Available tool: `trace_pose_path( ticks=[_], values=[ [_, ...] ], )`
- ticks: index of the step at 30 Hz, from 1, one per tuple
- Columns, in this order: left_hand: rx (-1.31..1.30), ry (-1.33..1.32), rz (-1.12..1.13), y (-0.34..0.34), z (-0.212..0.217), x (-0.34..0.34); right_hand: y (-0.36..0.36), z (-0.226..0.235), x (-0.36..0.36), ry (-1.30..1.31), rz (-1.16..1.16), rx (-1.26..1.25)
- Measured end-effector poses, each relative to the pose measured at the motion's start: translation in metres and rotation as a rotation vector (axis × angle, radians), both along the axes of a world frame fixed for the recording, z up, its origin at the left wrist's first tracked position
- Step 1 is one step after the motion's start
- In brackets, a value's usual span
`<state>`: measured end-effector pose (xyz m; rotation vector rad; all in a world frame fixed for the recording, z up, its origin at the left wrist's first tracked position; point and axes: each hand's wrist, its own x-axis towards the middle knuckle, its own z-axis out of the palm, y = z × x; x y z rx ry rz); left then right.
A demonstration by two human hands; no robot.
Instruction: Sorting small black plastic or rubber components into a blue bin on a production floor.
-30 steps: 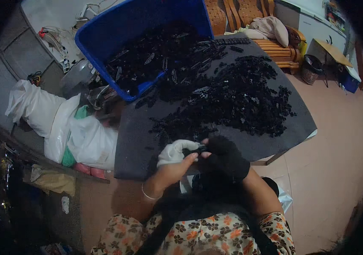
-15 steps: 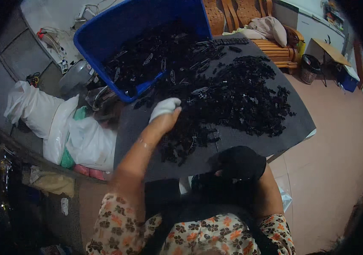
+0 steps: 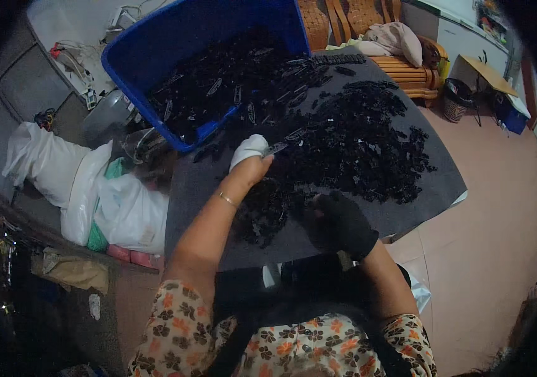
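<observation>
My left hand point(image 3: 249, 157), in a white glove, is stretched out over the grey mat point(image 3: 432, 182). It pinches a small dark clip-like part point(image 3: 278, 149) at the edge of the big heap of black parts point(image 3: 356, 138). My right hand point(image 3: 337, 220), in a black glove, is curled low over a smaller clump of black parts point(image 3: 262, 213) near the mat's front edge. Black glove on black parts hides what it grips. A blue bin point(image 3: 155, 38), tipped toward the mat, spills more of the same parts.
White sacks point(image 3: 92, 188) lie left of the mat, beside a metal pot point(image 3: 108, 113). A wooden bench with cloth point(image 3: 400, 56) stands behind. A wicker basket point(image 3: 454, 100) and a small table point(image 3: 485, 72) sit on the tiled floor point(image 3: 495, 251) at right.
A second ago both hands were together near the mat's front edge. My left hand has reached forward to the heap near the bin; my right hand stayed low at the front.
</observation>
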<state>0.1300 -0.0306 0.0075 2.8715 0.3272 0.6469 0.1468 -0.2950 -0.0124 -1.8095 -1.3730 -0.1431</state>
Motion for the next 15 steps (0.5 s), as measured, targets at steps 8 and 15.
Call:
trace_pose_path(
  ticks=[8, 15],
  values=[
    [-0.407, -0.104, -0.155, -0.051, 0.010, -0.068, 0.004, -0.001, -0.011, 0.312, -0.021, 0.235],
    [-0.579, 0.020, -0.269, -0.101, 0.025, -0.099, 0.001, -0.007, -0.009, -0.029, 0.009, 0.229]
  ],
)
